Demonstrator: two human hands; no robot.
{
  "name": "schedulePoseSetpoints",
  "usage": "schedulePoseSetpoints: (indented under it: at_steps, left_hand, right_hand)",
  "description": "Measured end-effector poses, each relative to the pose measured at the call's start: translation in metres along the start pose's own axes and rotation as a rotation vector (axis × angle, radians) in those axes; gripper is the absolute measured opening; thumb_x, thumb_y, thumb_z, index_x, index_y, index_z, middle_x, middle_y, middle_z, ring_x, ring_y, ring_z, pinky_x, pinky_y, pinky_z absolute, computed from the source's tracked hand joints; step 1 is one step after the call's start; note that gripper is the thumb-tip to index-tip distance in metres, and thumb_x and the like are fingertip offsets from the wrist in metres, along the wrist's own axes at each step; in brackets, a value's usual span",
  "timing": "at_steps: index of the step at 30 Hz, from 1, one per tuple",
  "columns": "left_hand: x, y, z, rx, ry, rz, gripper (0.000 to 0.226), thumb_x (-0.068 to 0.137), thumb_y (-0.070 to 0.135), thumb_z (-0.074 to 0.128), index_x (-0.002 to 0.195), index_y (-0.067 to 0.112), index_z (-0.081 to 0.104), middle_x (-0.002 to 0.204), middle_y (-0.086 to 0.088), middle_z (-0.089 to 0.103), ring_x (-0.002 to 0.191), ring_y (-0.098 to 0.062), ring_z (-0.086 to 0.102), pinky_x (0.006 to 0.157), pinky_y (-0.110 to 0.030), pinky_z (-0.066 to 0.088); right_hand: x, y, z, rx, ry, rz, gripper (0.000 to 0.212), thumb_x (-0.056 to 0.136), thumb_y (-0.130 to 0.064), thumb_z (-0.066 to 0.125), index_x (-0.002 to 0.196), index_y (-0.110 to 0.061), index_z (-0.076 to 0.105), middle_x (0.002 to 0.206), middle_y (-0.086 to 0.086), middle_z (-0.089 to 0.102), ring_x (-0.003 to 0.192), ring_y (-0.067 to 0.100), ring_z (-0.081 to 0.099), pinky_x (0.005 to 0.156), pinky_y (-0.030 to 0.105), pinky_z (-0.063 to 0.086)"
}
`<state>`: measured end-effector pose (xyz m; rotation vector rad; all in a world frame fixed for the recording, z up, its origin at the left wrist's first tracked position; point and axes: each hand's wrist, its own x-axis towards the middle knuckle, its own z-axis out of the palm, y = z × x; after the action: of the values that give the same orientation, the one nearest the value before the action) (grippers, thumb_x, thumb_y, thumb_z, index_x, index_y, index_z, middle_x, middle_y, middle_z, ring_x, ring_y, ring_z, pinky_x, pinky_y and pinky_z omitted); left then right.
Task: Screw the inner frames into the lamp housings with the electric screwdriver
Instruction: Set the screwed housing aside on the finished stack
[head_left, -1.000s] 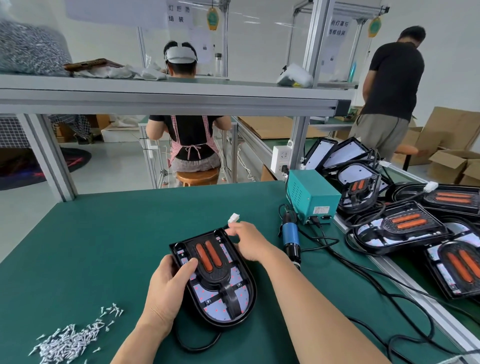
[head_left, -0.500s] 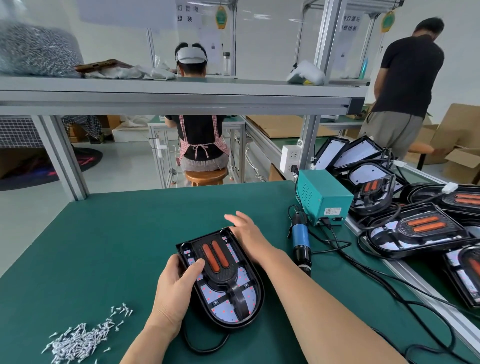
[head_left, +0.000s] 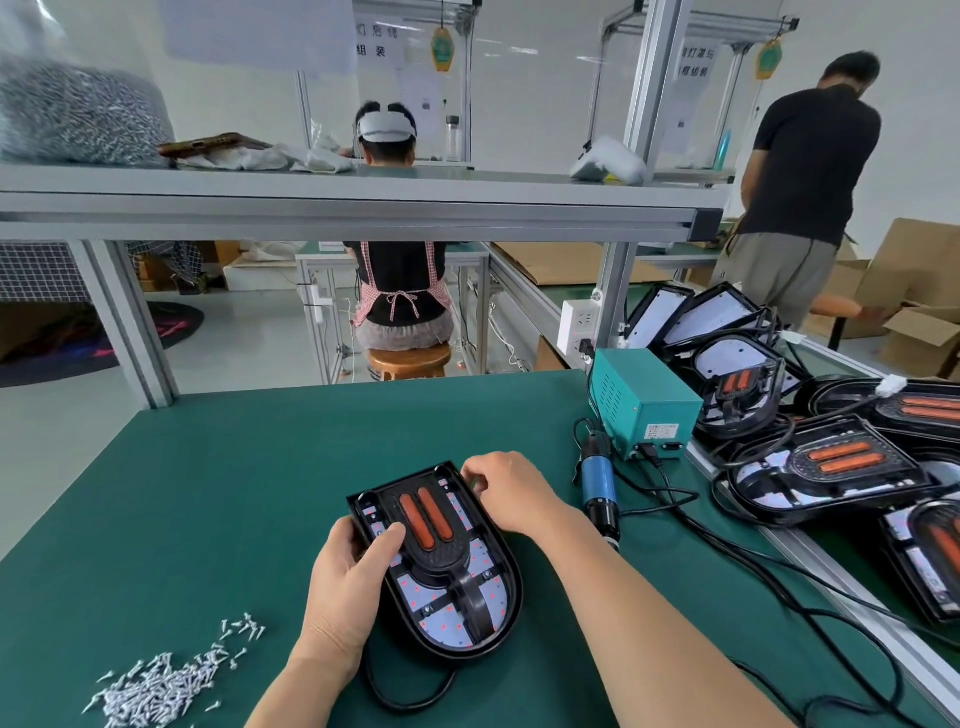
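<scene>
The lamp housing (head_left: 514, 597) lies flat on the green surface (head_left: 208, 493), with the inner frame (head_left: 441, 558) seated in it. The left hand (head_left: 345, 582) grips its left rim, thumb on top and fingers hidden beneath. The right hand (head_left: 511, 491) curls its fingers at the far right corner (whether they pinch anything cannot be told). The electric screwdriver (head_left: 597, 480) lies just beside it, its bit end hard to make out by the forearm.
</scene>
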<state>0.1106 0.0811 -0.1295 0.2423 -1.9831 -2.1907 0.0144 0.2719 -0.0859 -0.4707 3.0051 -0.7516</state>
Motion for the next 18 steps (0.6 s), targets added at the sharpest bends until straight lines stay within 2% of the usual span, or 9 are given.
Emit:
schedulePoseSetpoints:
  at_steps: [4,6,7,9,10,11,13,15,18]
  left_hand:
    - [-0.001,-0.001,0.001,-0.005,0.025,0.001,0.053,0.059,0.054,0.072,0.100,0.021,0.070,0.098,0.004,0.078,0.090,-0.014,0.074,0.084,-0.037,0.054]
    - [-0.002,-0.001,0.002,0.004,0.036,-0.002,0.050,0.061,0.053,0.072,0.100,0.021,0.070,0.097,0.004,0.078,0.090,-0.014,0.074,0.084,-0.037,0.054]
    - [-0.002,-0.001,0.002,0.012,0.042,-0.003,0.047,0.064,0.050,0.072,0.101,0.022,0.070,0.097,0.005,0.078,0.091,-0.014,0.074,0.085,-0.038,0.054]
    - [-0.002,-0.001,0.001,0.024,0.050,-0.004,0.039,0.069,0.044,0.071,0.101,0.022,0.070,0.097,0.005,0.078,0.093,-0.016,0.074,0.088,-0.040,0.055]
    - [-0.002,-0.001,0.001,0.029,0.051,-0.004,0.037,0.071,0.042,0.070,0.101,0.021,0.070,0.097,0.005,0.078,0.093,-0.017,0.074,0.088,-0.040,0.055]
    - [-0.001,-0.002,0.000,0.037,0.052,-0.003,0.035,0.072,0.041,0.071,0.101,0.021,0.070,0.096,0.004,0.078,0.093,-0.018,0.074,0.088,-0.040,0.055]
    - [0.000,-0.003,0.000,0.049,0.054,-0.002,0.025,0.081,0.033,0.075,0.101,0.019,0.071,0.095,0.002,0.079,0.093,-0.020,0.074,0.085,-0.039,0.055]
    - [0.001,-0.004,-0.001,0.049,0.057,-0.014,0.012,0.091,0.021,0.073,0.102,0.017,0.070,0.094,0.001,0.079,0.092,-0.022,0.074,0.080,-0.037,0.055]
    - [0.001,-0.005,-0.001,0.047,0.057,-0.026,0.009,0.094,0.016,0.069,0.102,0.016,0.070,0.092,0.001,0.079,0.088,-0.021,0.075,0.077,-0.035,0.055]
  right_hand:
    - [-0.017,0.003,-0.003,0.237,-0.035,0.076,0.016,0.101,-0.022,0.056,0.100,-0.018,0.072,0.087,-0.003,0.070,0.076,0.022,0.064,0.073,0.035,0.050]
    - [-0.026,0.002,-0.002,0.377,-0.023,0.119,0.035,0.104,-0.036,0.053,0.083,-0.011,0.065,0.076,0.002,0.066,0.070,0.021,0.060,0.075,0.039,0.048]
    - [-0.030,0.000,-0.002,0.439,-0.020,0.148,0.049,0.104,-0.044,0.049,0.086,-0.001,0.064,0.082,0.011,0.068,0.077,0.027,0.064,0.081,0.041,0.049]
    - [-0.038,-0.005,0.000,0.542,-0.047,0.204,0.077,0.100,-0.063,0.042,0.115,0.011,0.059,0.120,0.025,0.066,0.112,0.039,0.062,0.103,0.047,0.046]
    - [-0.042,-0.008,0.001,0.574,-0.067,0.212,0.086,0.095,-0.070,0.043,0.119,0.011,0.057,0.125,0.026,0.062,0.117,0.041,0.059,0.106,0.048,0.044]
    - [-0.047,-0.009,0.002,0.586,-0.082,0.213,0.089,0.090,-0.074,0.047,0.114,0.011,0.059,0.121,0.025,0.065,0.113,0.040,0.063,0.103,0.047,0.047]
    - [-0.054,-0.010,0.001,0.624,-0.117,0.208,0.074,0.080,-0.072,0.064,0.094,0.001,0.065,0.094,0.009,0.075,0.090,0.027,0.072,0.087,0.040,0.055]
    - [-0.059,-0.009,0.005,0.707,-0.183,0.203,0.048,0.078,-0.056,0.078,0.097,-0.012,0.071,0.093,-0.003,0.077,0.089,0.014,0.074,0.088,0.037,0.059]
    - [-0.062,-0.008,0.008,0.803,-0.186,0.250,0.048,0.077,-0.046,0.084,0.110,-0.013,0.071,0.102,0.000,0.078,0.096,0.016,0.075,0.093,0.039,0.059]
